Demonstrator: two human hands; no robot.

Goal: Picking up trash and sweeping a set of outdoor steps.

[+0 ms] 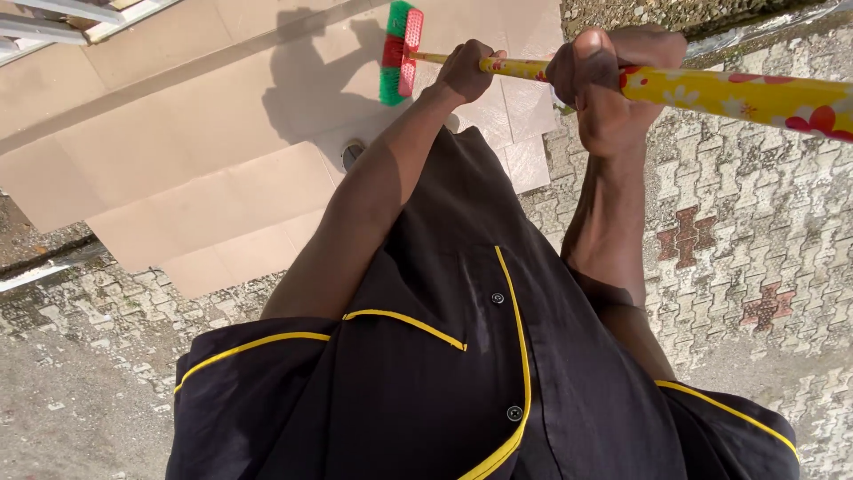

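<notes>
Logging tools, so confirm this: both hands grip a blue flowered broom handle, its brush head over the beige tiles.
Wrong colour: the head view shows the broom handle is yellow, not blue. Left hand and right hand both grip it, brush head over the beige tiles.

A single head-worn camera looks steeply down, close over the person's chest and arms.

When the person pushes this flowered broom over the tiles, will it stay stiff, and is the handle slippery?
The broom handle runs straight through the left hand and right hand, so it is probably stiff. Its glossy flowered cover may be slippery; both hands wrap it fully. The green bristles would likely bend slightly on the pale tiles.
</notes>
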